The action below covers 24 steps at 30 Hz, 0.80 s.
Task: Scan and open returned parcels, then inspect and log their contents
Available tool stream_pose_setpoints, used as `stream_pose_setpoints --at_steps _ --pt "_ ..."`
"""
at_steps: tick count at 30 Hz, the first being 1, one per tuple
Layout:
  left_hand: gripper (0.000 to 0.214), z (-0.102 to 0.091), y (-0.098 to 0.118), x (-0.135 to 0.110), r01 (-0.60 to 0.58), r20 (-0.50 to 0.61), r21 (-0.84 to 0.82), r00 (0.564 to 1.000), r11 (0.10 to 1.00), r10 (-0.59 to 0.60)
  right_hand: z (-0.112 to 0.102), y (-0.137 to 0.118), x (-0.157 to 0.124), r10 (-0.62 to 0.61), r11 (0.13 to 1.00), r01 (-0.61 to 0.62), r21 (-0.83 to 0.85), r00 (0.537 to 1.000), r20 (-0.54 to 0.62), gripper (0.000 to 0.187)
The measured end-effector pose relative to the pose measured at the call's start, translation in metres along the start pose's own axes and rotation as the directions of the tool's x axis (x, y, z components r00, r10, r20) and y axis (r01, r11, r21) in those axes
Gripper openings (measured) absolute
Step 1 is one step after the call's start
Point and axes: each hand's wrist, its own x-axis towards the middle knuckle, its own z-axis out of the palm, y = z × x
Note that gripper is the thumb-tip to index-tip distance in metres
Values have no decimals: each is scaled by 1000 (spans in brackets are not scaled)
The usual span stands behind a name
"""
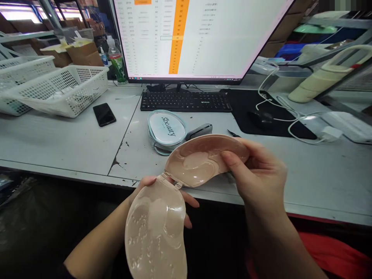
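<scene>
My right grip [261,170] is clamped on the far end of the case [157,224], thumb pressed inside the upper half. My left grip [145,185] closes around the lower half from behind, just below the hinge [178,186]. The case hangs open in front of the counter's [305,174] near edge. I judge it light, thin, stiff plastic, its glossy faces a bit slippery. The hinge looks the fragile part, so I'd hold each half by its rim and not twist.
</scene>
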Motion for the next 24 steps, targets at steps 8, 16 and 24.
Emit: stream_pose_setpoints --at_steps 8,16,24 --pt "76 14 -2 8 -170 -88 -61 983 984 164 2 -10 -1 -156 979 148 -139 987 -45 26" --pt "86 9 -6 7 -137 -88 -125 988 983 127 3 -25 -5 -339 929 318 -186 937 -89 29" --pt "67 11 -11 8 -178 -139 -131 977 975 160 -4 -32 -11 -397 901 375 -221 915 -66 44"
